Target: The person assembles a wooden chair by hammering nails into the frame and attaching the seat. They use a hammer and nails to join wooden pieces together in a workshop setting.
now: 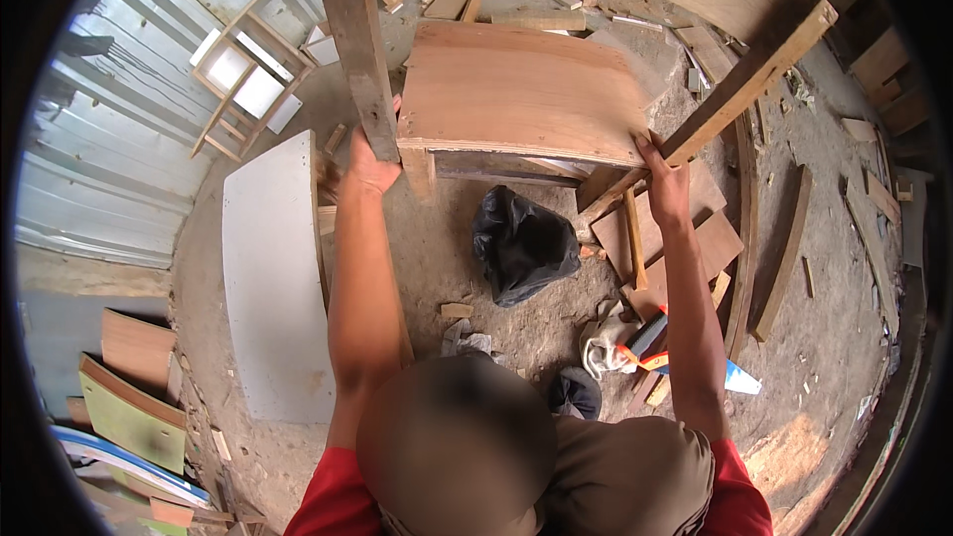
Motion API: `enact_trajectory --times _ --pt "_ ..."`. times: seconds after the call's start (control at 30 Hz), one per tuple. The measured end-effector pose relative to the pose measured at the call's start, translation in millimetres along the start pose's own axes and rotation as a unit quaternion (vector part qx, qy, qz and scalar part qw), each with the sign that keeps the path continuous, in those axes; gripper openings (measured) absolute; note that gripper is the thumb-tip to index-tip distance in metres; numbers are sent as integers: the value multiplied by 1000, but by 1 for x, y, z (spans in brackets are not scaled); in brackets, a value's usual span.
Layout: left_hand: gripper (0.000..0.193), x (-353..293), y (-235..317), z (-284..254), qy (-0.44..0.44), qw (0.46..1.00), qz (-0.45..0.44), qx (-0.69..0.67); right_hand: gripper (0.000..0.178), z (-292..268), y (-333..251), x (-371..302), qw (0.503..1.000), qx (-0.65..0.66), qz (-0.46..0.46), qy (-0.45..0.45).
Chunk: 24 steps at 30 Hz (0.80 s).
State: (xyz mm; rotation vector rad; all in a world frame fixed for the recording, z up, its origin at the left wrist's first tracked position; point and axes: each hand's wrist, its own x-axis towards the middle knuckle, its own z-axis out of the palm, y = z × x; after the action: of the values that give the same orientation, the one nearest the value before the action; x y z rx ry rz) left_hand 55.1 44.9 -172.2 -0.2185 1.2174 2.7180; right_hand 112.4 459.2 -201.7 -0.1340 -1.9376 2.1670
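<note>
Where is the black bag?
In the head view, the bag is on the floor just right of centre, between the forearms, lower in frame than the plywood panel.

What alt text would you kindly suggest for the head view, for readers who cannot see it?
A person's left hand and right hand hold opposite sides of a wooden frame with a brown plywood panel. On the floor are a black plastic bag and scattered wood pieces.

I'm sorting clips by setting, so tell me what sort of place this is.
Most likely a carpentry workshop, perhaps a makeshift one: wood offcuts litter the rough floor, what looks like a handsaw lies there too, and the left hand and right hand hold a plywood-faced wooden frame.
</note>
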Motion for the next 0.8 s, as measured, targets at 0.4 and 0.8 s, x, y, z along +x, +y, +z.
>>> enact_trajectory --times 0.4,0.8 --pt "59 -116 95 195 47 962 107 246 48 53 10 85 946 205 204 -148" --pt "84 -134 73 230 37 905 53 420 63 133 101 21 823 383 308 -286"
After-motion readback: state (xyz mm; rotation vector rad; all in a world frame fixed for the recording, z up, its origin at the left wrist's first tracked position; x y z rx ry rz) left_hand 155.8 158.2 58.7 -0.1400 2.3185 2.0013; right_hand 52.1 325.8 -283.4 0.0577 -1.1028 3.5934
